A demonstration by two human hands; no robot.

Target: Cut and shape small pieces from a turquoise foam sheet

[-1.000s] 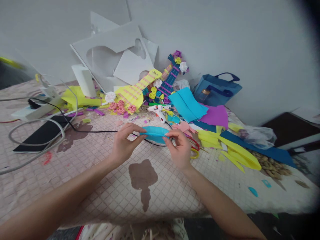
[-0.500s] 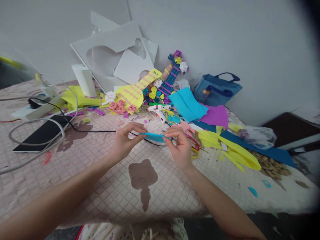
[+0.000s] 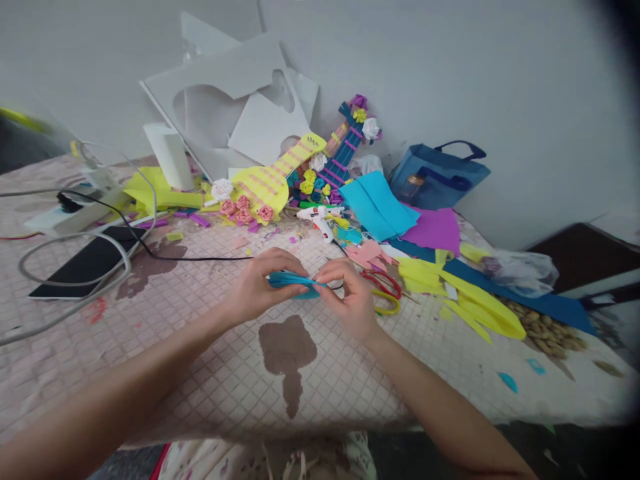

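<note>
Between my hands, above the patterned tablecloth [image 3: 220,380], is a strip of blue crepe paper [image 3: 289,279]. My left hand [image 3: 263,283] is closed around its left part, thumb below and fingers above. With fingertips and thumb, my right hand [image 3: 349,293] pinches the strip's right end, where it gathers to a narrow point. Part of the paper is hidden behind the left fingers. Just right of my right hand lie scissors [image 3: 387,287] with red and yellow handles. Beyond the hands rests a white glue gun [image 3: 320,221].
A yellow paper guitar [image 3: 263,190] and a blue one [image 3: 343,157] lean at the back. Blue paper sheets [image 3: 377,207], yellow paper [image 3: 465,303] and peanuts [image 3: 545,330] lie rightward. Leftward are a black phone-like slab [image 3: 87,263], cables and a power strip [image 3: 75,217].
My left hand has slid right along the blue crepe paper, closer to my right hand. The paper, stretched flat between the fingertips before, is now bunched, with its right end gathered.
</note>
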